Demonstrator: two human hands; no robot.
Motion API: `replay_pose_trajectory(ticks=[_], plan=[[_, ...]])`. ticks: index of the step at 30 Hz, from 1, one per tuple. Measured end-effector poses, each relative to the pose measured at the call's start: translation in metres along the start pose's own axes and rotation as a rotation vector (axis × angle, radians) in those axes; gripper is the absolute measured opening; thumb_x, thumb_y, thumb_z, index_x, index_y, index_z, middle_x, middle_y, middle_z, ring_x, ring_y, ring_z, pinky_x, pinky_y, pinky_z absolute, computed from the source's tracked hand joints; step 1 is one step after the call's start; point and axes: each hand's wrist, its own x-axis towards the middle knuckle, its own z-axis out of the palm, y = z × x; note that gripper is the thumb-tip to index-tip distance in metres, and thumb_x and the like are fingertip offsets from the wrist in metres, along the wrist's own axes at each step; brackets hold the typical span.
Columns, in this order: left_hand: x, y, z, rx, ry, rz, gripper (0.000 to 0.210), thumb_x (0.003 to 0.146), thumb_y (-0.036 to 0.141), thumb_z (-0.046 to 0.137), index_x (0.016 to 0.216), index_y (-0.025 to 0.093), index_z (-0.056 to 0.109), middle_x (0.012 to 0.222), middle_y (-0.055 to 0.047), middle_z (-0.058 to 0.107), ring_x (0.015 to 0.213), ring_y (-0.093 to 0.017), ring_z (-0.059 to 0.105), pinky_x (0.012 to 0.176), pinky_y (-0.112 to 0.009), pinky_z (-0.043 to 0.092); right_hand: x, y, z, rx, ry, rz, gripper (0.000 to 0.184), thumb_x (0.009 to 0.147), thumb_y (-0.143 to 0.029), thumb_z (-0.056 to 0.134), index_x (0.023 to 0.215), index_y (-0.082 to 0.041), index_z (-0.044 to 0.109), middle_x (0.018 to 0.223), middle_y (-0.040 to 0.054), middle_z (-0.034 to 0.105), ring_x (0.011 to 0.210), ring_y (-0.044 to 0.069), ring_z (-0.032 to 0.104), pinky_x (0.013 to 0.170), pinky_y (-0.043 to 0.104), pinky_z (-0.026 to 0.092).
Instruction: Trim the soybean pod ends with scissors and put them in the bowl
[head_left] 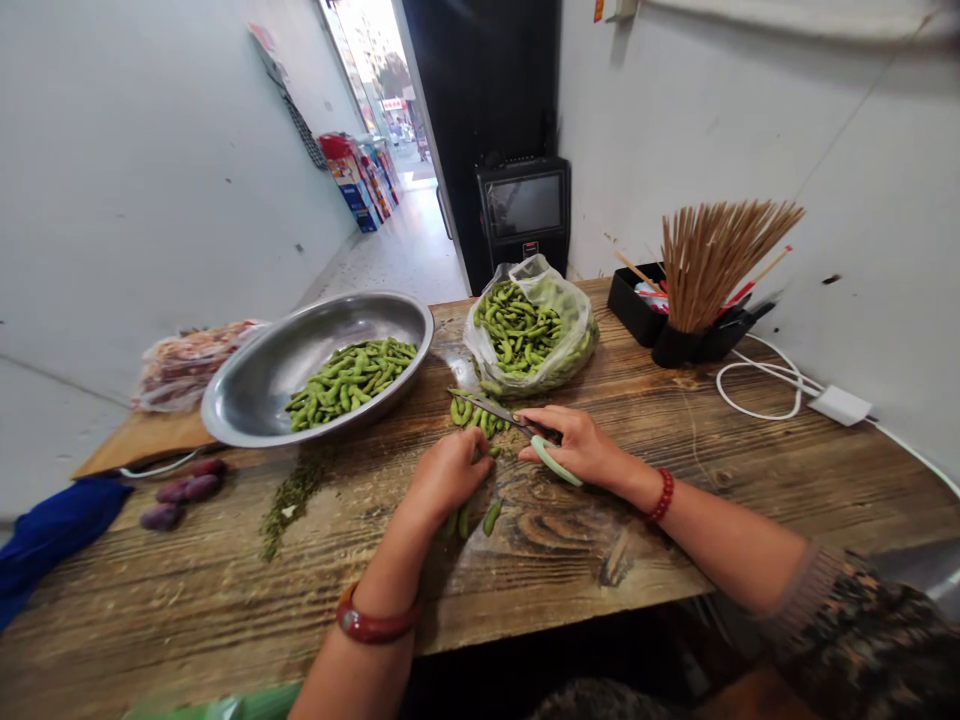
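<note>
My right hand (574, 445) is wrapped round the light-green handle of a pair of scissors (553, 460), whose dark blades point up and left over a small heap of edamame pods (480, 415). Left of the scissors, my left hand (450, 475) has its fingers curled in a pinch at a green edamame pod (493, 453). Loose pods (492, 517) lie on the wood just below. Beyond the hands stands a clear plastic bag (577, 325) full of edamame. To the left, a wide steel basin (251, 395) holds more pods.
Cut stem bits (289, 505) and several plums (201, 487) lie at left, near a blue cloth (56, 530) and a bagged pinkish food (191, 365). At right stand a black holder of sticks (697, 270) and a white adapter with cable (840, 405). The wooden table (225, 620) ends before me.
</note>
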Motion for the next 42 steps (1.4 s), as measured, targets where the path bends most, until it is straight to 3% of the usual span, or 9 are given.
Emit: replay_pose_trajectory(ticks=[5, 9, 14, 25, 31, 42], plan=[[0.001, 0.004, -0.009, -0.253, 0.074, 0.041, 0.008, 0.07, 0.022, 0.064, 0.066, 0.017, 0.058, 0.065, 0.001, 0.057, 0.064, -0.014, 0.051, 0.063, -0.024, 0.038, 0.0, 0.002, 0.0, 0.045, 0.056, 0.016, 0.048, 0.074, -0.039, 0.074, 0.116, -0.016, 0.064, 0.094, 0.008, 0.068, 0.081, 0.019, 0.063, 0.074, 0.03, 0.051], [-0.003, 0.009, -0.016, -0.59, 0.058, -0.114, 0.019, 0.073, 0.031, 0.067, 0.076, 0.017, 0.056, 0.058, 0.006, 0.047, 0.046, -0.007, 0.04, 0.045, -0.019, 0.031, 0.001, -0.002, -0.002, 0.045, 0.063, 0.026, 0.048, 0.074, -0.039, 0.074, 0.115, -0.017, 0.064, 0.091, 0.007, 0.067, 0.078, 0.019, 0.062, 0.072, 0.03, 0.051], [-0.007, 0.014, -0.017, -0.882, 0.06, -0.248, 0.036, 0.069, 0.037, 0.073, 0.094, 0.017, 0.058, 0.065, 0.004, 0.052, 0.042, -0.004, 0.038, 0.037, -0.015, 0.025, 0.001, -0.007, -0.004, 0.054, -0.016, 0.014, 0.054, 0.072, -0.035, 0.076, 0.121, -0.018, 0.059, 0.089, 0.0046, 0.063, 0.075, 0.016, 0.058, 0.069, 0.028, 0.05], [-0.008, 0.016, -0.011, -0.924, 0.065, -0.185, 0.033, 0.068, 0.038, 0.076, 0.088, 0.015, 0.064, 0.059, 0.004, 0.051, 0.044, -0.004, 0.042, 0.039, -0.014, 0.028, -0.002, -0.007, -0.001, 0.02, -0.091, -0.035, 0.058, 0.072, -0.036, 0.077, 0.124, -0.018, 0.057, 0.09, 0.0043, 0.06, 0.075, 0.015, 0.056, 0.068, 0.027, 0.047], [-0.008, 0.018, -0.011, -0.876, 0.056, -0.109, 0.028, 0.07, 0.037, 0.074, 0.082, 0.013, 0.067, 0.06, 0.003, 0.05, 0.046, -0.005, 0.04, 0.041, -0.015, 0.029, -0.002, -0.007, -0.002, 0.034, -0.105, -0.054, 0.056, 0.074, -0.037, 0.075, 0.124, -0.017, 0.057, 0.088, 0.0042, 0.059, 0.074, 0.015, 0.055, 0.067, 0.027, 0.046], [-0.009, 0.019, -0.011, -0.854, 0.054, -0.105, 0.023, 0.073, 0.034, 0.071, 0.086, 0.015, 0.068, 0.061, 0.004, 0.05, 0.045, -0.004, 0.038, 0.041, -0.017, 0.027, -0.003, -0.004, -0.001, 0.046, -0.082, -0.056, 0.052, 0.074, -0.042, 0.074, 0.119, -0.018, 0.062, 0.08, 0.0021, 0.06, 0.069, 0.013, 0.053, 0.064, 0.024, 0.044]])
